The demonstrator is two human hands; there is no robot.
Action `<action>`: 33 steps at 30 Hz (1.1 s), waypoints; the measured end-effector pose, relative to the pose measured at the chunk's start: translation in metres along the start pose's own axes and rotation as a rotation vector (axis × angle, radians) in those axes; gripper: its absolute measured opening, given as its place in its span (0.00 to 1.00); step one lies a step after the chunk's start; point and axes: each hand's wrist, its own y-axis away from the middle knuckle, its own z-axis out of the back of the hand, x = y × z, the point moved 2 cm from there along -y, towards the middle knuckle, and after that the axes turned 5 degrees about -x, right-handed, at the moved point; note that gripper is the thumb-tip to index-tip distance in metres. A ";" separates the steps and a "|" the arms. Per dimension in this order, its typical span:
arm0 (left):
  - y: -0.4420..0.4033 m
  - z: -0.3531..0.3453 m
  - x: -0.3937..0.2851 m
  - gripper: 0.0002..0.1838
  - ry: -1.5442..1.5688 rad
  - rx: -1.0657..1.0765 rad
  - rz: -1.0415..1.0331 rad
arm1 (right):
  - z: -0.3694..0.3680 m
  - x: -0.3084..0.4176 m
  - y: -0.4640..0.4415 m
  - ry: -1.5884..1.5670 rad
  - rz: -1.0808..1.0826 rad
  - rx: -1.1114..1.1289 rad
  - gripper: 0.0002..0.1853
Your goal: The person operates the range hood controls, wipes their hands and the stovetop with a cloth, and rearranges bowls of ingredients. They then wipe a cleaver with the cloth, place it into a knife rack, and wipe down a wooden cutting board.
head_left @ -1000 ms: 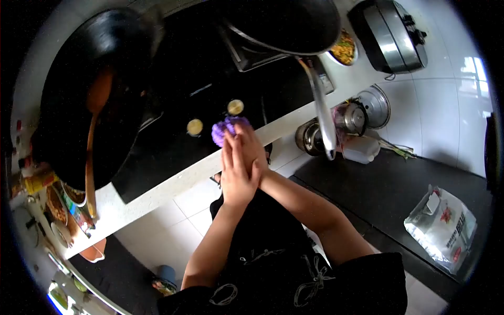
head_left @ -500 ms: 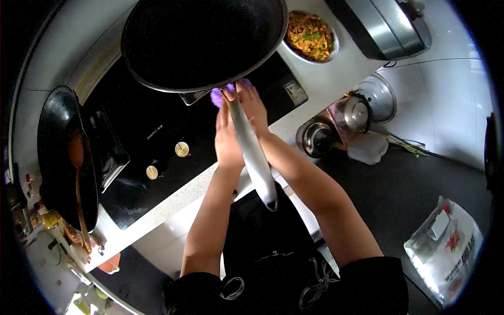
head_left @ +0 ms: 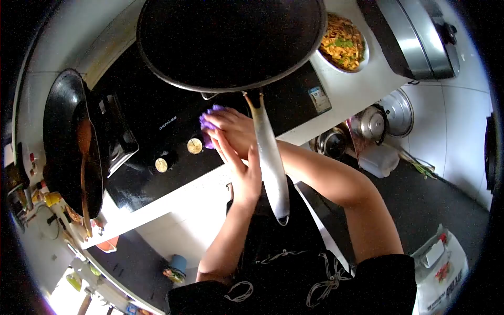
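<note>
My right hand (head_left: 234,131) presses a purple cloth (head_left: 208,127) onto the black glass cooktop (head_left: 173,102), near two round knobs. Its fingers are curved over the cloth. Just below it my left hand (head_left: 244,176) has its fingers stretched out, their tips up against the right hand and close to the cloth; I see nothing held in it. A large black frying pan (head_left: 231,42) is above the back of the cooktop. The pan's long silvery handle (head_left: 270,163) points towards me and passes in front of my right wrist; neither hand grips it.
A black wok (head_left: 58,142) with a wooden spatula (head_left: 84,178) in it stands at the left. At the back right are a bowl of cooked food (head_left: 344,44) and a silver appliance (head_left: 409,37). Pots (head_left: 373,124) and a white bag (head_left: 441,273) lie to the right.
Both hands have moved left and towards me from beneath the pan's handle, and the purple cloth has slid with them across the cooktop. The camera view has shifted slightly.
</note>
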 end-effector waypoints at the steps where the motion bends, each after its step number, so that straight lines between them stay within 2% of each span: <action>1: -0.009 -0.002 0.002 0.45 -0.008 -0.027 0.033 | 0.013 0.003 -0.015 -0.017 -0.007 -0.032 0.24; 2: -0.018 -0.003 0.004 0.46 -0.015 -0.054 0.065 | 0.012 0.001 -0.024 -0.027 -0.013 -0.046 0.25; 3: -0.028 -0.002 0.000 0.47 -0.107 -0.080 0.001 | 0.007 -0.002 -0.031 -0.038 -0.020 -0.059 0.25; 4: -0.033 0.000 -0.002 0.47 0.067 -0.077 -0.029 | 0.003 -0.003 -0.035 -0.052 -0.008 -0.117 0.25; 6: -0.039 0.003 -0.018 0.47 0.031 -0.110 -0.065 | -0.005 -0.003 -0.038 -0.092 0.015 -0.164 0.25; 8: -0.040 0.013 -0.022 0.49 -0.019 -0.116 -0.089 | 0.018 0.006 -0.060 -0.250 0.074 -0.191 0.26; 10: -0.051 0.030 -0.024 0.48 -0.106 -0.174 -0.121 | 0.006 0.013 -0.079 -0.437 0.045 -0.120 0.25; 11: -0.059 0.035 -0.019 0.45 -0.063 -0.245 -0.036 | -0.008 0.014 -0.091 -0.383 0.069 -0.087 0.25; 13: -0.081 0.048 -0.005 0.40 0.327 -0.305 0.249 | -0.039 0.014 -0.118 -0.312 0.110 -0.072 0.20; 14: -0.092 0.058 -0.002 0.36 0.445 -0.327 0.352 | -0.042 0.012 -0.120 -0.174 0.137 -0.010 0.15; 15: -0.101 0.064 0.001 0.33 0.564 -0.348 0.456 | -0.042 0.012 -0.130 -0.276 0.104 0.007 0.14; 16: -0.106 0.065 0.005 0.28 0.625 -0.402 0.537 | -0.042 0.012 -0.133 -0.269 0.022 0.193 0.17; 17: -0.109 0.068 0.018 0.25 0.689 -0.402 0.543 | -0.040 0.012 -0.133 -0.260 -0.062 0.382 0.21; 20: -0.113 0.076 0.021 0.24 0.813 -0.240 0.566 | -0.042 0.012 -0.129 -0.182 -0.041 0.456 0.21; 22: -0.108 0.079 0.024 0.22 0.917 -0.140 0.591 | -0.020 0.012 -0.113 -0.150 -0.066 0.367 0.20; 25: -0.093 0.077 0.020 0.16 0.297 0.043 0.413 | -0.003 0.000 -0.078 -0.175 -0.173 0.192 0.19; 26: -0.088 0.075 0.014 0.15 0.102 0.098 0.324 | 0.003 -0.003 -0.063 -0.062 -0.042 0.142 0.18; 29: -0.063 0.060 -0.022 0.16 -0.449 0.289 -0.034 | 0.032 0.001 -0.036 -0.011 -0.033 0.129 0.18; 32: -0.031 0.035 -0.019 0.28 0.987 0.115 0.881 | 0.045 0.006 0.001 0.000 -0.114 0.117 0.20; 33: -0.028 0.035 -0.025 0.28 0.810 0.171 0.801 | 0.045 0.009 0.006 0.058 -0.141 0.146 0.19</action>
